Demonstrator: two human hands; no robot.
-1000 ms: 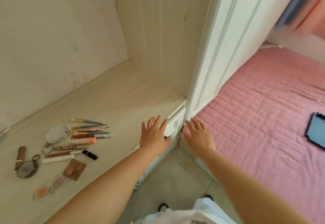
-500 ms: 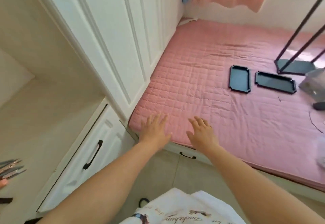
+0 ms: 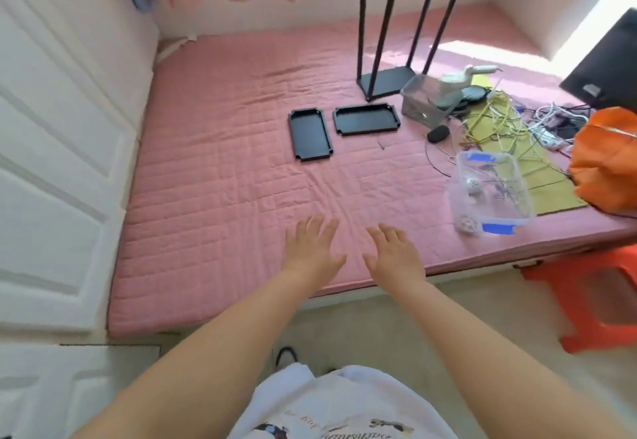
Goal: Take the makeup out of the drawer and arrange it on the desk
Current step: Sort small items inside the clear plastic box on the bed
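**Both hands empty over the mattress**

My left hand (image 3: 312,252) and right hand (image 3: 396,256) reach forward side by side, palms down, fingers straight and spread — neither holds anything. Both hover above the near edge of the pink mattress (image 3: 213,197). Makeup, drawer and desk — none in view. Two black trays (image 3: 310,135) lie well beyond my fingertips.

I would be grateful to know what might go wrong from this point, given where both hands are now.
1. Both hands, left hand and right hand, are empty and open over the pink mattress; no makeup or desk is in view, so the task may stall.
2. The tangled cables and clear plastic bin nearby could snag or tip if reached toward.
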